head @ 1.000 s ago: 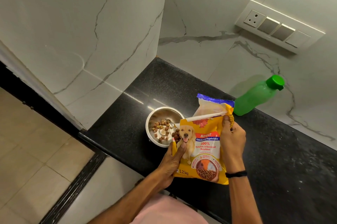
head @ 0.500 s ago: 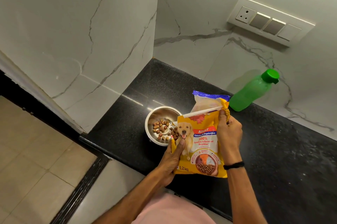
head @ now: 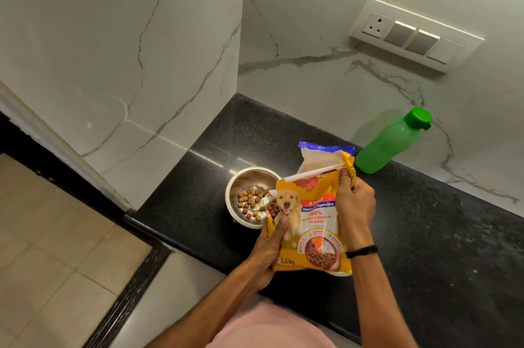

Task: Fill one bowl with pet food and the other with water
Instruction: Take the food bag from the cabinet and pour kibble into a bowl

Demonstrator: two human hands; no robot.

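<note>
A yellow pet food bag (head: 314,217) with a dog picture is tilted left over a steel bowl (head: 243,177) near the counter's left edge. Brown kibble (head: 251,200) lies in the bowl and more spills from the bag's left opening. My left hand (head: 269,248) grips the bag's lower left side. My right hand (head: 354,203) holds its upper right edge near the torn top. A green water bottle (head: 391,143) with a green cap stands against the wall behind the bag. Only one bowl is in view.
The black granite counter (head: 439,248) runs right from the corner of two white marble walls. A switch panel (head: 416,34) sits on the back wall. Beige floor tiles (head: 56,248) lie left of the counter edge.
More kibble has dropped into the bowl from the bag. Both hands keep their grip with the bag tilted much the same; the camera view has shifted slightly.
</note>
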